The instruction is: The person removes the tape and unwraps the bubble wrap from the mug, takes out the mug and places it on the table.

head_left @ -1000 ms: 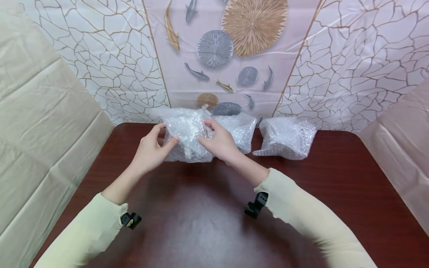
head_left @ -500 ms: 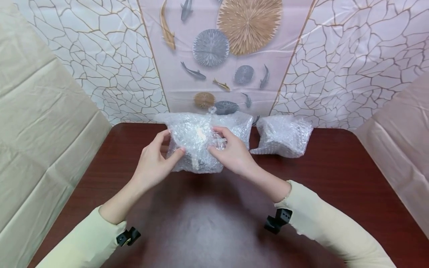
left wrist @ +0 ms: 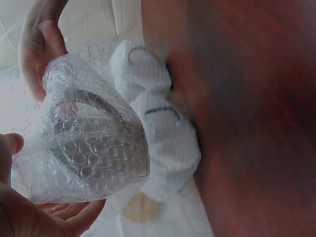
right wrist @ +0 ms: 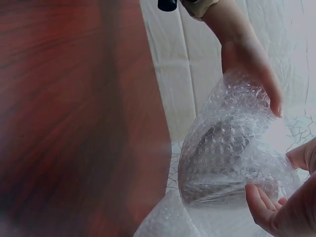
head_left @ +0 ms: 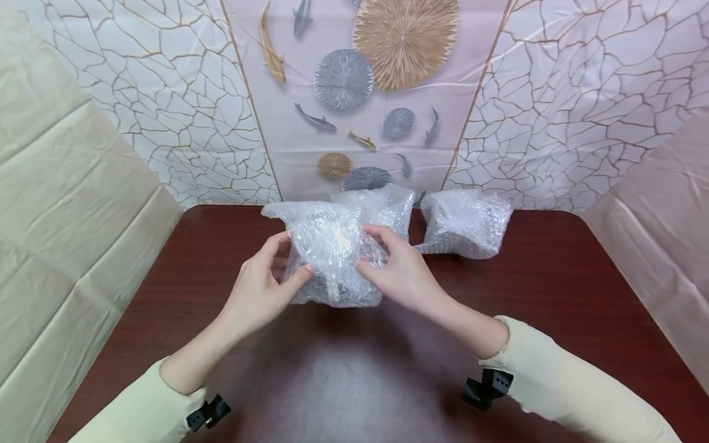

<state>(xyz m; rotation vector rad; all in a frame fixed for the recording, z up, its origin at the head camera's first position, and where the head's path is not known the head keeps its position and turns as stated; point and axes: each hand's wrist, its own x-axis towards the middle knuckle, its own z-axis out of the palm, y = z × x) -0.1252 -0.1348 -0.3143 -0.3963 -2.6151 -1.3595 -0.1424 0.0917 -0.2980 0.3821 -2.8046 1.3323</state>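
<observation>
A bubble-wrapped package [head_left: 332, 255] is held between both hands, in front of the back row on the table. Clear tape runs down its near side. A curved grey rim shows dimly through the wrap in the left wrist view; the item's kind is hidden. My left hand [head_left: 260, 283] grips the package's left side, thumb in front and fingers behind. On the opposite side my right hand [head_left: 407, 271] pinches the wrap between thumb and fingers. In the right wrist view, the wrapped package [right wrist: 222, 153] bulges out beyond the right fingers.
Two more bubble-wrapped packages stand along the back of the dark red-brown table [head_left: 543, 307]: one [head_left: 388, 206] partly behind the held package, another [head_left: 468, 224] to its right. A patterned curtain [head_left: 354, 135] hangs behind, and beige cloth [head_left: 66, 215] lines the sides.
Both hands have brought the package from the back edge toward me and slightly right, keeping their hold. The other two packages stay in place; the head view shifts a little.
</observation>
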